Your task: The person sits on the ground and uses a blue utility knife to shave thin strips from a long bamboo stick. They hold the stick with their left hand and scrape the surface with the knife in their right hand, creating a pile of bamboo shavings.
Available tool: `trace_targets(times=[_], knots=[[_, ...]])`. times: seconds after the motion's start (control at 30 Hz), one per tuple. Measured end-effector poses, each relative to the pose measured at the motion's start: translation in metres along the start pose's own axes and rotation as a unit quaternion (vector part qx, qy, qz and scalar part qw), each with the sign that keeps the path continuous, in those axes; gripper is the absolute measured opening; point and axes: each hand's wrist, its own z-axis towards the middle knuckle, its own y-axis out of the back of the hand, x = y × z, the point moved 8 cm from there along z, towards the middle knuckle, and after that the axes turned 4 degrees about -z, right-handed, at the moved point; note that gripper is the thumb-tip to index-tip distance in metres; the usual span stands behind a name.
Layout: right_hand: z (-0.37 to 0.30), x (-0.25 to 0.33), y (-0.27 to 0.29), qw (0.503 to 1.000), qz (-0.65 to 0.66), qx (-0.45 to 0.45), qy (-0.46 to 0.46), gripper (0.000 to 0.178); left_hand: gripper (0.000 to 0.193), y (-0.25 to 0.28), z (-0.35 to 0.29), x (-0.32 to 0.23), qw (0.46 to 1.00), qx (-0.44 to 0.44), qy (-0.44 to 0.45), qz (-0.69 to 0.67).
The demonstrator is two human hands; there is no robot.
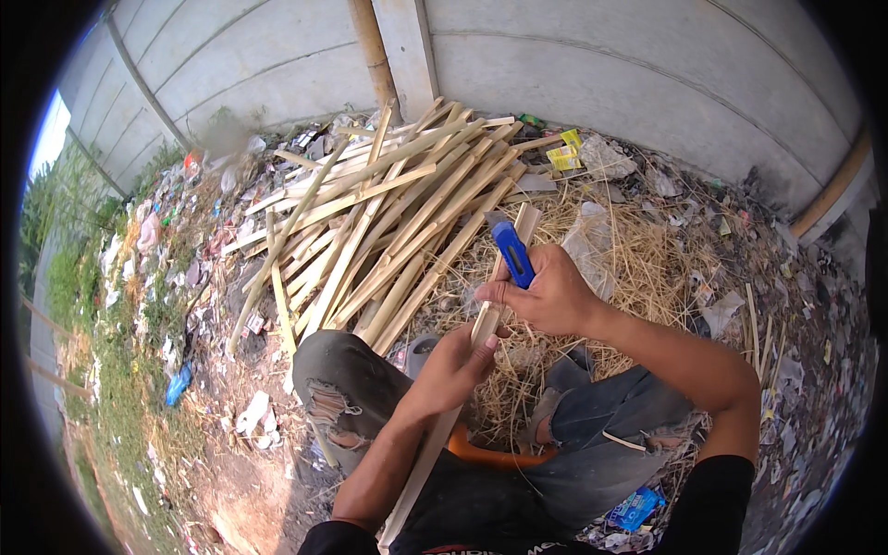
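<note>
Two hands working a bamboo strip with a blue utility knife.
Left hand [453,365] is clamping the bamboo strip [495,296] over the knees; right hand [550,296] is gripping the blue utility knife [511,252] against its upper edge. Beyond the strip, a pile of split bamboo [388,213] is crowding the ground before the concrete wall [601,65].

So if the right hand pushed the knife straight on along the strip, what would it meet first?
Probably the pile of split bamboo ahead; the right hand aims the blue knife up the strip that way. Depth is unclear.
</note>
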Motion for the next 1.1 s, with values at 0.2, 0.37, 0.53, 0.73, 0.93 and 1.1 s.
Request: trace_targets(times=[0.2,0.37,0.53,0.73,0.93,1.1], knots=[[0.006,-0.004,0.051,0.985,0.143,-0.072,-0.071,0.036,0.055,0.018,-0.006,0.014,0.997,-0.025,0.055,-0.056],[-0.003,-0.021,0.046,0.989,0.089,-0.060,-0.106,0.039,0.058,0.021,-0.003,0.008,0.997,-0.038,0.048,-0.045],[-0.009,-0.037,0.001,0.983,0.087,0.047,-0.153,0.042,0.049,0.017,0.000,0.013,0.996,-0.055,0.030,-0.061],[0.004,-0.047,0.006,0.960,0.227,0.021,-0.161,0.037,0.046,0.011,-0.001,0.017,0.995,-0.006,0.040,-0.090],[0.010,-0.050,0.086,0.953,0.185,-0.206,-0.123,0.047,0.041,-0.011,-0.015,0.022,0.982,0.093,0.060,-0.154],[-0.004,-0.031,0.094,0.982,-0.123,-0.137,-0.052,0.053,0.039,-0.001,-0.011,0.023,0.996,0.021,0.021,-0.087]])
